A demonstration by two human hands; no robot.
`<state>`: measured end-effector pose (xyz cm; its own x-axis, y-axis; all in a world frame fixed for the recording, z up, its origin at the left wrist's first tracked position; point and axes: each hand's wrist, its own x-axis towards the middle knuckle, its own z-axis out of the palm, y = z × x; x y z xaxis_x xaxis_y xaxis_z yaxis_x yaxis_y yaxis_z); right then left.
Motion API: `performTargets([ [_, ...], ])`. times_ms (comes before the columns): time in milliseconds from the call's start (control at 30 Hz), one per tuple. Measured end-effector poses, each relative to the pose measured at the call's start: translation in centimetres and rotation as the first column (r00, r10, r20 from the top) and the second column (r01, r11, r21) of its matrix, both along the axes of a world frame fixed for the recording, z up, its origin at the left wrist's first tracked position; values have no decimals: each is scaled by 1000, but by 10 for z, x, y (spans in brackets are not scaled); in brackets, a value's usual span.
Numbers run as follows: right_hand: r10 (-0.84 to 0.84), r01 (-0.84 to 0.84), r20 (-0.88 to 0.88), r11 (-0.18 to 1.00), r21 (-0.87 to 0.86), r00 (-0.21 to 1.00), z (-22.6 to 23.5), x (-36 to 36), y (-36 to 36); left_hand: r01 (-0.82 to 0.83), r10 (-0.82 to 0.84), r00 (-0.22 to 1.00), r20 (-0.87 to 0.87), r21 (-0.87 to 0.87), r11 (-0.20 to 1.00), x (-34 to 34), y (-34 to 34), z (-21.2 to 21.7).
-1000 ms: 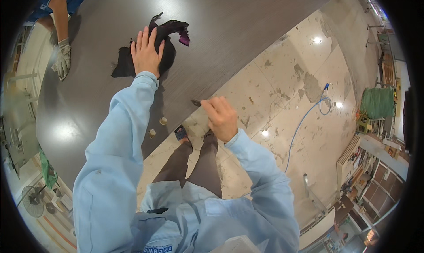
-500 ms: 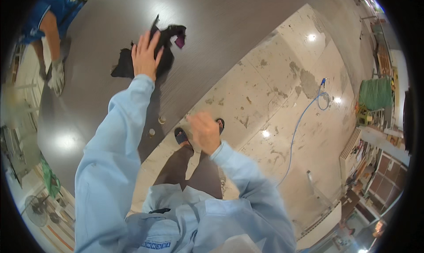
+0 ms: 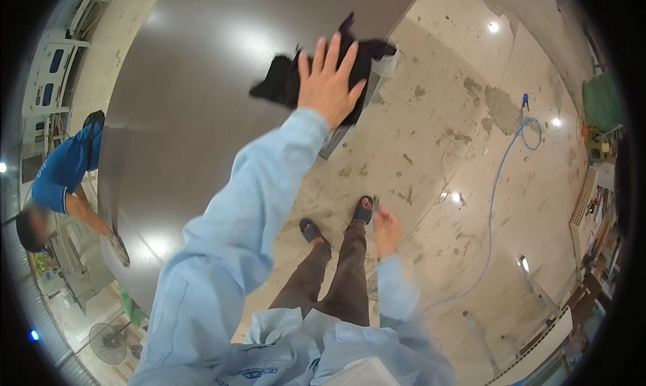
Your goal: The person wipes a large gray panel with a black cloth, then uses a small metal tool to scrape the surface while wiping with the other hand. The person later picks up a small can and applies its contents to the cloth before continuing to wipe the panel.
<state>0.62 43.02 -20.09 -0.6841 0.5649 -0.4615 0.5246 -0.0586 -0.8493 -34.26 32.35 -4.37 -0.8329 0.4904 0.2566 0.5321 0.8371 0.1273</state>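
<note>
My left hand (image 3: pixel 330 83) lies flat with its fingers spread on a crumpled black cloth (image 3: pixel 279 80). Under the cloth is a large dark grey-brown board (image 3: pixel 195 110) with a glossy surface, and the hand presses near its right edge. Part of the cloth reaches to that edge, where something pale and see-through shows beside it. My right hand (image 3: pixel 387 228) is low over the floor by my feet, away from the board. Its fingers look closed on a small greyish thing (image 3: pixel 375 203), too blurred to name.
A co-worker in a blue shirt (image 3: pixel 64 160) bends at the board's left edge, a gloved hand (image 3: pixel 119 248) against it. A blue hose (image 3: pixel 494 191) curls over the stained floor (image 3: pixel 431 130) at right. A standing fan (image 3: pixel 108 342) is at lower left.
My left hand and the cloth have shifted toward the board's right edge. The right hand has moved right and down. The view has turned, bringing more of the co-worker into sight.
</note>
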Motion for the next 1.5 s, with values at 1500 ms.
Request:
performTargets([
  [1500, 666, 36, -255, 324, 945, 701, 151, -296, 25, -854, 868, 493, -50, -218, 473, 82, -417, -67],
])
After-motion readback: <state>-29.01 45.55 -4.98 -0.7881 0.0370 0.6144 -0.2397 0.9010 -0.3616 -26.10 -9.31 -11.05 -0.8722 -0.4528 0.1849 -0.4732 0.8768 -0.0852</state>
